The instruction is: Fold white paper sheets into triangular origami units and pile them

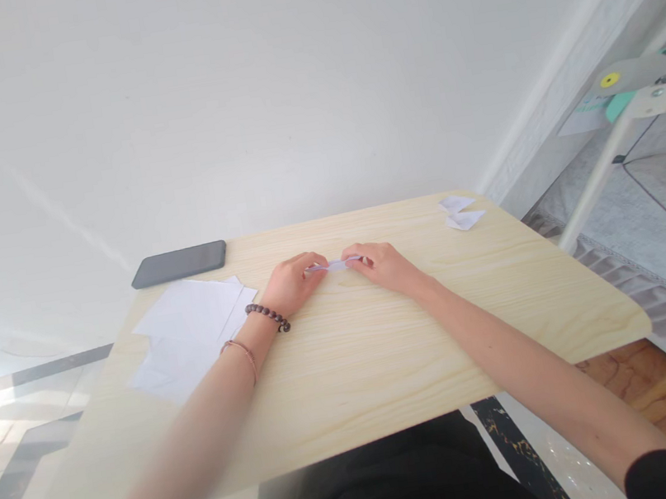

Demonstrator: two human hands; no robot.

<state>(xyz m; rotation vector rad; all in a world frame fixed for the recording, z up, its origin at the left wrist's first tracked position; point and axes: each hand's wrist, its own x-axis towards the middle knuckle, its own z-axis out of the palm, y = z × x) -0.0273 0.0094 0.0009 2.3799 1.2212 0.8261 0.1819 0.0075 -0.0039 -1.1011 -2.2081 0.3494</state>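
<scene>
A small strip of folded white paper [335, 265] lies on the light wooden table [384, 342], held between both hands. My left hand [294, 282] pinches its left end with curled fingers; a dark bead bracelet and a thin red cord circle that wrist. My right hand [382, 265] pinches the right end, fingers closed. Both hands rest on the tabletop near its far middle.
Loose white paper sheets [188, 329] lie at the left of the table, with a dark phone [180, 263] beyond them at the far edge. Two small folded paper pieces [461, 212] sit at the far right corner. A white wall stands behind; a grey padded frame is at right.
</scene>
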